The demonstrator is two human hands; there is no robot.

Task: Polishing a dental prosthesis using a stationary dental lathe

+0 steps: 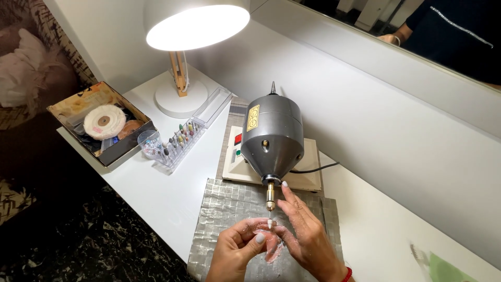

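A grey polishing motor [271,137] stands on a cream base, its brass spindle [270,196] pointing toward me with a small white tip [270,223] at the end. My left hand [237,253] and my right hand [305,235] meet just under that tip. Together they pinch a small pale pink piece [272,249] against it. My right index finger stretches up beside the spindle. Both hands are dusted with white powder.
A silver woven mat [222,214] lies under the hands. At the left are a lit desk lamp [182,62], a clear case of small burrs [180,138] and a cardboard box with a cloth buffing wheel [104,121]. The white table ends at the left over dark floor.
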